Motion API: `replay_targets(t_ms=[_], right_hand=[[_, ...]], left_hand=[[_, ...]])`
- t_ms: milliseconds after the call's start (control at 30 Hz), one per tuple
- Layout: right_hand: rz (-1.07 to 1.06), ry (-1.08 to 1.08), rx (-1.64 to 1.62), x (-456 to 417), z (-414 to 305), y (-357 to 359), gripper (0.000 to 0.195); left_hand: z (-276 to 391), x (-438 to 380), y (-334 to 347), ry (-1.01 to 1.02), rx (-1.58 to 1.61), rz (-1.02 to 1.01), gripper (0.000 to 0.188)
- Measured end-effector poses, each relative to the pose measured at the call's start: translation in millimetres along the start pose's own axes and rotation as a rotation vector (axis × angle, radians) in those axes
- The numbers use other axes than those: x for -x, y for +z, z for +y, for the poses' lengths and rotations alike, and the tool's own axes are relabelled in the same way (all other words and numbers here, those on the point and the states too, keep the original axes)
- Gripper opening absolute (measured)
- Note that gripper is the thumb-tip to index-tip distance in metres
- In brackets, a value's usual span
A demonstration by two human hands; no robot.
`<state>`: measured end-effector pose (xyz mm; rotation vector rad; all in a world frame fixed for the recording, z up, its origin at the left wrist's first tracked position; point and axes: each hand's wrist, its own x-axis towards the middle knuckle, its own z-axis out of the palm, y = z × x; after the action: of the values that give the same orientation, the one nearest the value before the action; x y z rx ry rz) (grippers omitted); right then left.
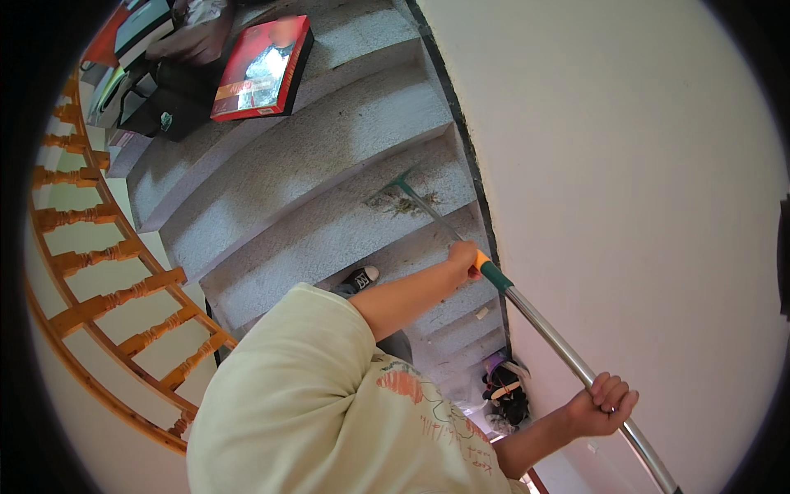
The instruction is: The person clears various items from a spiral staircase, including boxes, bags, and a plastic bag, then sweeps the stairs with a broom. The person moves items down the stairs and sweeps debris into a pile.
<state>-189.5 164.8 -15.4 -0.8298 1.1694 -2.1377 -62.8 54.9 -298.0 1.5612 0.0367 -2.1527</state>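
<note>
My left hand grips the metal pole of a long-handled sweeping tool just beyond its yellow and green collar. Farther back, near the white wall, my right hand is closed around the same pole. The tool's green head is over a speckled grey stair tread; its lower edge is blurred, so its exact kind cannot be told. Loose brown and greenish debris lies on that tread beside the head. A dark sneaker with a white toe shows below, near my left forearm.
A red box lies on an upper stair, beside a black bag and stacked books or folders. A curved wooden banister runs along the left. The wall bounds the right. Dark items and a purple container sit lower down.
</note>
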Motion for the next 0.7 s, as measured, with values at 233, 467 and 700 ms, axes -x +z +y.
replay_targets(t_ms=[233,467,700], right_hand=[[0.018,0.198,-0.082,-56.9,65.9,-2.3,0.031],[0.000,0.193,-0.027,-97.1,78.6,3.9,0.031],[0.126,0.074,-0.007,-110.1,81.6,-11.5,0.031]], left_hand=[[6.1,-18.8,-27.7,-0.005,0.188,0.213,0.033],[28.4,-44.9,12.4,-0.013,0.338,0.184,0.030],[55.8,-70.8,56.4,0.004,0.141,0.167,0.027]])
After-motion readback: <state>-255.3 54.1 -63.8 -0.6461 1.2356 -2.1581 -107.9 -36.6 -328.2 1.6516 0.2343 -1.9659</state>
